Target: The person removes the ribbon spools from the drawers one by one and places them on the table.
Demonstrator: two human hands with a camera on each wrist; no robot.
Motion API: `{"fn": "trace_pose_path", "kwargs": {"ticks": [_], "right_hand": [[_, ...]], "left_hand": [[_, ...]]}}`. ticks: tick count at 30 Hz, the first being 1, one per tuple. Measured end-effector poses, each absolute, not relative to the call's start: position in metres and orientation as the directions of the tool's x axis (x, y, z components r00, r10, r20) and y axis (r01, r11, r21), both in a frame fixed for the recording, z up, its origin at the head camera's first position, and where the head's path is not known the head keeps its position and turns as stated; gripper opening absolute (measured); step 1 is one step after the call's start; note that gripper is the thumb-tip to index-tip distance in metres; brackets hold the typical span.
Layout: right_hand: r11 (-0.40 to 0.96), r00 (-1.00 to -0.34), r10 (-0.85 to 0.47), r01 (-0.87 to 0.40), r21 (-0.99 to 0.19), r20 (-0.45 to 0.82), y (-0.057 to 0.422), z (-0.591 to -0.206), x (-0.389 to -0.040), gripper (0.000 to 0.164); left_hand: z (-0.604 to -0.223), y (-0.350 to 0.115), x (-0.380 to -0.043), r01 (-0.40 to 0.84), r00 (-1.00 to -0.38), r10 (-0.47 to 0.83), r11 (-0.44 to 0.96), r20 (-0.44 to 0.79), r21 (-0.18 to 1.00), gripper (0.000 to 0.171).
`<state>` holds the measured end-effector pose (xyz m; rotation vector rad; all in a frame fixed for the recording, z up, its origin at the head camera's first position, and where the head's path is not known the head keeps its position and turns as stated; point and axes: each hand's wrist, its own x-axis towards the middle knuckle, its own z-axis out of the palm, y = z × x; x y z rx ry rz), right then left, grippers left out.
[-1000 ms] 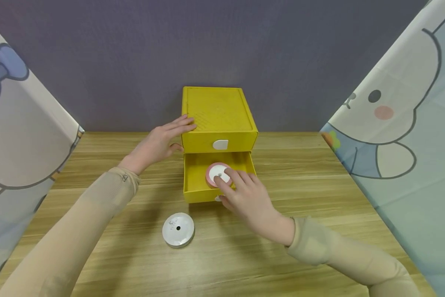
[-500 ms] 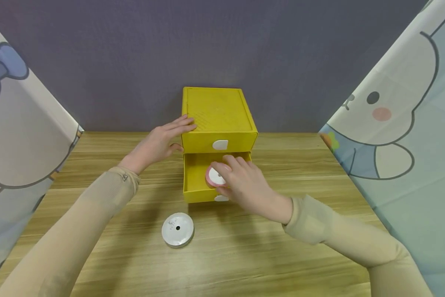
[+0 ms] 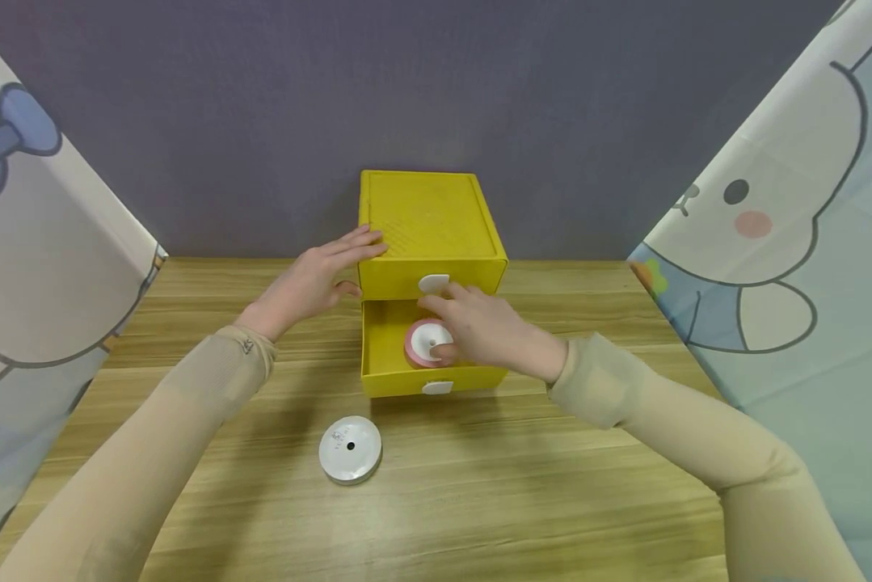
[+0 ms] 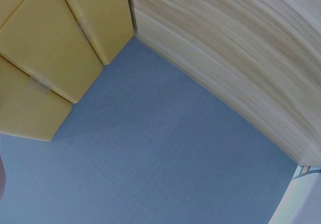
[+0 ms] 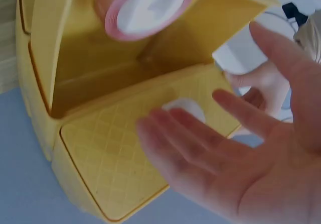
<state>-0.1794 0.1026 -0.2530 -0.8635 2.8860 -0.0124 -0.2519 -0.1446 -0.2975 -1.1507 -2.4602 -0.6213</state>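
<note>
A yellow cabinet (image 3: pixel 428 214) stands against the back wall, its lower drawer (image 3: pixel 381 331) pulled out. Inside that drawer lies a pink ribbon spool (image 3: pixel 421 347) with a white face. My right hand (image 3: pixel 482 327) hovers above the drawer's right side, fingertips close below the upper drawer's white handle (image 3: pixel 433 283). In the right wrist view its fingers are spread and hold nothing, apart from the pink spool (image 5: pixel 150 8). My left hand (image 3: pixel 308 283) rests its straight fingers on the cabinet's top left front edge, thumb by its side.
A white spool (image 3: pixel 350 449) with a dark centre hole lies on the wooden table (image 3: pixel 479 501), in front of the cabinet and left of it. The dark back wall (image 3: pixel 436 89) stands right behind the cabinet. Cartoon-printed cloths (image 3: pixel 756 202) hang at both sides.
My right hand has drawn back from the pink spool, up toward the upper drawer's front. The spool stays in the drawer, and the left hand keeps its place.
</note>
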Motion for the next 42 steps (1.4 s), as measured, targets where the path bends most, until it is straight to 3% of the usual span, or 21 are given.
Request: {"fn": "trace_pose_path", "kwargs": {"ticks": [16, 32, 42], "right_hand": [[0.829, -0.709, -0.542, -0.539, -0.149, -0.451, 0.084, -0.247, -0.218, 0.066], [0.787, -0.648, -0.571, -0.607, -0.111, -0.504, 0.073, -0.275, -0.228, 0.067], [0.789, -0.652, -0.555, -0.61, -0.076, -0.516, 0.071, -0.285, -0.225, 0.051]], "left_hand": [[-0.297, -0.146, -0.252, 0.783, -0.609, 0.628, 0.575, 0.485, 0.238, 0.071], [-0.297, -0.146, -0.25, 0.783, -0.609, 0.624, 0.572, 0.489, 0.245, 0.073], [-0.297, -0.145, -0.249, 0.785, -0.604, 0.624, 0.573, 0.496, 0.235, 0.073]]}}
